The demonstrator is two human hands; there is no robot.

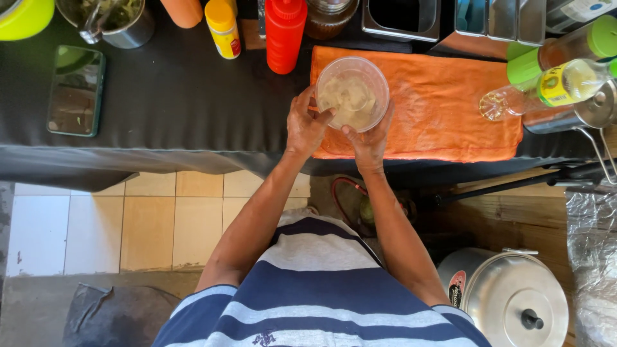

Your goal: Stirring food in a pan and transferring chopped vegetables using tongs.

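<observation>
Left hand (307,125), right hand (368,138) grip clear tub (352,94); orange cloth (450,109) beneath

Surface: counter (180,96) under black cloth.
Landmark: orange towel (437,103), lying flat.
Left of towel: red squeeze bottle (285,32), yellow bottle (222,27), phone (76,90).
Right of towel: green-capped bottles (553,64).

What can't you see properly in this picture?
Head view only:
- What the clear cup holds: a pale blur behind cloudy plastic.
- The palms of the left hand and right hand: turned away from the camera.
- The yellow bowl and metal trays: cut off by the top edge.
</observation>
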